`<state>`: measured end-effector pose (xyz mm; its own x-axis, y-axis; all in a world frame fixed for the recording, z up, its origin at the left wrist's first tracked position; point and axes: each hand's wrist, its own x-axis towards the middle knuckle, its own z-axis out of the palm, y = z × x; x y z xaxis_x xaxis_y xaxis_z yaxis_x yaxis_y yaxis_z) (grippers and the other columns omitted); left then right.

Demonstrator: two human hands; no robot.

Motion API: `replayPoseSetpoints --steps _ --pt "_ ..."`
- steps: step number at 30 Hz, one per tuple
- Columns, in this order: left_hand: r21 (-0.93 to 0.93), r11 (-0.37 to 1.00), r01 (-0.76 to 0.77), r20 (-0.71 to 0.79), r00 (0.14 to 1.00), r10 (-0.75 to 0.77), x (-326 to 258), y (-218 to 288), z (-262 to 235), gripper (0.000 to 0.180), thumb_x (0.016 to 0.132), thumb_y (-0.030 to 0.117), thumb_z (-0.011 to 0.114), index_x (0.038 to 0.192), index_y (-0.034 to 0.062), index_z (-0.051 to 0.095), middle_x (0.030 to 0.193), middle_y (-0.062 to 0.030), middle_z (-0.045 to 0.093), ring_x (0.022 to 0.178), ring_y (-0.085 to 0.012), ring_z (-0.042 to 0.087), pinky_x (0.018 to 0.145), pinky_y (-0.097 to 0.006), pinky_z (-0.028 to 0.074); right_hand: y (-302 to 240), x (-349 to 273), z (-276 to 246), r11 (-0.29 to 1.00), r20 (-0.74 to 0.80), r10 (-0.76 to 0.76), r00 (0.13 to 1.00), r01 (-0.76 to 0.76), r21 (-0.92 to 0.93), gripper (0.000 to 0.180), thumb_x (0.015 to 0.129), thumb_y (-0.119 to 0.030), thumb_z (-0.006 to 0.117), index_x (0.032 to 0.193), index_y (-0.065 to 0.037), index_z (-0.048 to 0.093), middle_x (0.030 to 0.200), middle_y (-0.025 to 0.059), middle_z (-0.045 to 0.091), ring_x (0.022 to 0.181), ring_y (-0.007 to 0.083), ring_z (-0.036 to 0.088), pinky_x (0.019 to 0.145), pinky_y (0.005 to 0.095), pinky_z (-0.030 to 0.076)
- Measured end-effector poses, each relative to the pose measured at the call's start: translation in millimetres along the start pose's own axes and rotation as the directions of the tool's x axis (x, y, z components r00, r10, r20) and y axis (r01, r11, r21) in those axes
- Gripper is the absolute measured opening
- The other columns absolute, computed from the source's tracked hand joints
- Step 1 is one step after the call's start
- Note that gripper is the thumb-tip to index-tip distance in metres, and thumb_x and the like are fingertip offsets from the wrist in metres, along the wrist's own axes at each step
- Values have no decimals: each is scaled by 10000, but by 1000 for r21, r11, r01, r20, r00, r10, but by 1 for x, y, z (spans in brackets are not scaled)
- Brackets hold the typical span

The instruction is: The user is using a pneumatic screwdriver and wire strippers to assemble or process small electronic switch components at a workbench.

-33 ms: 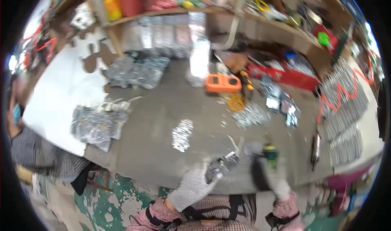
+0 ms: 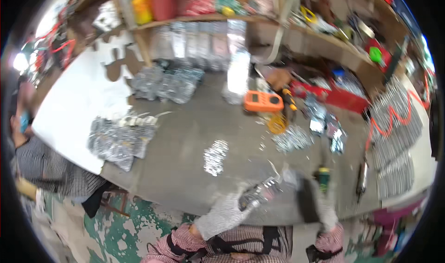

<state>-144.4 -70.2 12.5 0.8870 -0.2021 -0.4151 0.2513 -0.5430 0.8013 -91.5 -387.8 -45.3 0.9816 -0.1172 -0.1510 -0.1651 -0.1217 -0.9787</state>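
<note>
My left hand (image 2: 225, 212), in a grey knit glove, is closed around a small dark device (image 2: 259, 193) with shiny metal parts and a thin white wire, held low over the table's near side. My right hand (image 2: 324, 209), also gloved, is to its right at the table edge, its fingers smeared by motion. A dark blurred patch (image 2: 307, 200) shows at its left side; I cannot make out what it is. Just beyond the right hand is a screwdriver (image 2: 323, 179) with a green and yellow handle, its shaft pointing away. Whether the hand grips it is unclear.
Small silvery parts (image 2: 215, 157) lie mid-table. Bagged parts (image 2: 118, 142) sit left. An orange meter (image 2: 263, 101), yellow ring (image 2: 277, 124) and metal pieces (image 2: 293, 138) are farther right. A corded power screwdriver (image 2: 362, 179) lies near stacked metal strips (image 2: 394, 147). Another person (image 2: 51, 170) sits left.
The whole view has shifted slightly, with the table's things farther right in it. The right hand and screwdriver have moved a little to the right. The left hand still holds the device.
</note>
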Motion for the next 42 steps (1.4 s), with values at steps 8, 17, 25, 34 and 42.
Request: replayPoseSetpoints --steps 8,17,25,34,42 --pt "687 679 -258 2 936 353 6 4 4 763 952 505 584 1512 53 330 1298 -180 498 1162 -372 550 931 -495 530 -75 11 -57 92 353 -595 722 498 -862 222 840 -61 691 1027 5 591 985 176 621 902 342 618 825 391 497" --pt "500 850 -168 -683 526 506 56 15 -179 523 888 485 688 1220 90 602 982 -191 714 949 -374 703 799 -445 566 -76 31 -8 410 327 -670 666 700 -585 213 929 -93 656 1137 -50 653 1187 187 596 1140 384 556 986 477 441" --pt "503 801 325 -831 436 346 193 -78 -402 544 829 442 698 1240 95 620 1133 -217 687 1074 -386 653 914 -460 521 -62 48 18 773 184 -508 842 539 -333 127 933 -53 633 1055 -16 634 1057 154 645 999 300 619 911 399 494" --pt "415 754 508 -851 511 124 215 -102 -408 635 880 389 661 1423 102 497 1455 -225 479 1324 -399 477 1112 -511 392 -61 52 31 840 126 -443 888 460 -288 194 986 -125 599 1124 12 602 1049 162 658 946 270 633 856 374 513" --pt "662 610 435 -747 446 492 99 -29 -315 456 950 399 602 1286 91 603 1232 -165 611 1171 -357 580 974 -497 485 -64 48 32 828 137 -442 887 462 -318 225 1001 -159 582 1113 37 590 1010 173 676 916 259 645 837 369 515"
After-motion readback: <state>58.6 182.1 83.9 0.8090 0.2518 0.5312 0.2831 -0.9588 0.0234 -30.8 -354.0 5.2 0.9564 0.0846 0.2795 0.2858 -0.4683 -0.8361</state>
